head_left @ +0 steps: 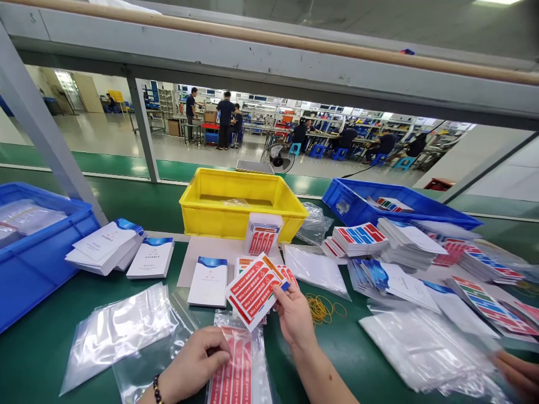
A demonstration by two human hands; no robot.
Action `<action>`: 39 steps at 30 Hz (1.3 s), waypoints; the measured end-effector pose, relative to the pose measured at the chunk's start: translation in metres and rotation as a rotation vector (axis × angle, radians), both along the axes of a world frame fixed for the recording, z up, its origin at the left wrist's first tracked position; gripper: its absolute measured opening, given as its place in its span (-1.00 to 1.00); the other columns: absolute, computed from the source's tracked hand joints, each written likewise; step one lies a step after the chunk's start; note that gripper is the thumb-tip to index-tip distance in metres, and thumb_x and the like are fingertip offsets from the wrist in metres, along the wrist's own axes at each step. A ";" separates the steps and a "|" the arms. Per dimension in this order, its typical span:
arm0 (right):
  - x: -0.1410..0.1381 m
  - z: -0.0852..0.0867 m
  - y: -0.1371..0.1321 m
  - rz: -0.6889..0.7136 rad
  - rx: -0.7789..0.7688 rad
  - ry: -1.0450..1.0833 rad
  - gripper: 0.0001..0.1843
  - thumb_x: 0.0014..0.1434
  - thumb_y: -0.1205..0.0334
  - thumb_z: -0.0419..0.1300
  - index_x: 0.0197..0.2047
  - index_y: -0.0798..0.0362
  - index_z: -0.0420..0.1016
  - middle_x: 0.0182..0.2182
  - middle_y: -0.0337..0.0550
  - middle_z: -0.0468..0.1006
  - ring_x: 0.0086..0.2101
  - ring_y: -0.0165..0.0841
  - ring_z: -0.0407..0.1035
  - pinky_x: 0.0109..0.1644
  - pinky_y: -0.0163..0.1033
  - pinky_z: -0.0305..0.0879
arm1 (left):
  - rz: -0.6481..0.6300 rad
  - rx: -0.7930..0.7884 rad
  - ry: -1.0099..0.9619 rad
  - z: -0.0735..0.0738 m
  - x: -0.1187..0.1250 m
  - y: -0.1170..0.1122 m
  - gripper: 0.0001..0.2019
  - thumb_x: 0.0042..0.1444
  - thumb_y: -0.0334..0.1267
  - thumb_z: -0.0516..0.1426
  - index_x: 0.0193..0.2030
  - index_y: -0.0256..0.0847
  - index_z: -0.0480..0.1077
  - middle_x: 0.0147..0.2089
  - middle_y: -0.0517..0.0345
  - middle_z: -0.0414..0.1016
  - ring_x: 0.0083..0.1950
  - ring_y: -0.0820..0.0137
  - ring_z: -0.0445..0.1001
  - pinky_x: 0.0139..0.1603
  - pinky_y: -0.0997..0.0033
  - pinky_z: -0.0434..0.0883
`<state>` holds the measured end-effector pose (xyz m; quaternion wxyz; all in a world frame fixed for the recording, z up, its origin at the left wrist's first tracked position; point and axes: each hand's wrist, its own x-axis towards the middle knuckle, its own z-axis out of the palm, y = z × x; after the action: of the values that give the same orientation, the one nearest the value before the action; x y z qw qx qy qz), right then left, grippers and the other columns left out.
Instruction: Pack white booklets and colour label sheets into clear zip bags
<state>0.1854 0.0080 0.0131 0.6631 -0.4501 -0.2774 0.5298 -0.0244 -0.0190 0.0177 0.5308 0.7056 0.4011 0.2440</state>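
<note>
We take the yellow bin (219, 216) as our mark. The widest risk, as we judge it, lies in the loose pile of bags (122, 328) in front of the bin and to its left. The film looks slick, and a sweep of our left forearm could drag several out of place.

Next comes the clear bag (240, 376), in front of the bin and close to us. Our left hand (197, 362) is curled closed on its upper edge; if that hold slackens, the mouth could fall flat and the red sheet inside could slide or crease.

Then the label sheet (252, 290), held up in front of the bin just above that bag. Our right hand (295, 314) pinches only its right corner between thumb and fingers, so it could droop or slip. More sheets seem fanned behind it, and two might cling together.

Smallest, the rubber bands (322, 308), in front of the bin and slightly right, lie loose — a passing sheet edge could hook one.

The label sheet is white and tilted, with rows of red strips printed "Max Level" and a small blue mark at the pinched corner.
</note>
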 end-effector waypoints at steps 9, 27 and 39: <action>-0.010 -0.003 -0.008 0.271 0.002 -0.111 -0.67 -0.13 0.09 0.34 -0.34 0.06 0.38 -0.45 -0.22 0.55 -0.46 -0.33 0.44 -0.39 -0.25 0.35 | -0.005 -0.012 -0.109 -0.001 -0.003 -0.003 -0.81 0.06 -0.22 0.09 -0.41 -0.20 0.52 -0.23 0.05 0.43 -0.20 0.29 0.36 -0.14 0.41 0.27; -0.023 0.001 -0.021 0.698 0.154 -0.729 -0.78 -0.02 0.13 0.22 -0.57 0.07 0.52 -0.34 -0.16 0.43 -0.27 -0.33 0.33 -0.15 -0.23 0.22 | 0.253 -0.045 -0.270 -0.013 0.001 0.000 -0.77 0.03 -0.14 0.11 -0.52 -0.23 0.42 -0.28 0.11 0.28 -0.24 0.33 0.33 -0.20 0.41 0.25; -0.026 -0.006 -0.022 0.683 0.010 -0.536 -0.71 -0.11 0.24 0.24 -0.24 0.07 0.45 -0.54 -0.32 0.34 -0.51 -0.47 0.22 -0.39 -0.35 0.17 | 0.344 -0.396 -0.377 -0.020 0.004 0.003 -0.74 -0.10 -0.08 0.20 -0.50 -0.24 0.32 -0.50 0.22 0.39 -0.44 0.42 0.35 -0.39 0.45 0.28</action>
<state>0.1598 -0.0140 0.0071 0.3567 -0.4507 -0.5753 0.5819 -0.0204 -0.0163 -0.0028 0.6736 0.4528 0.4488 0.3740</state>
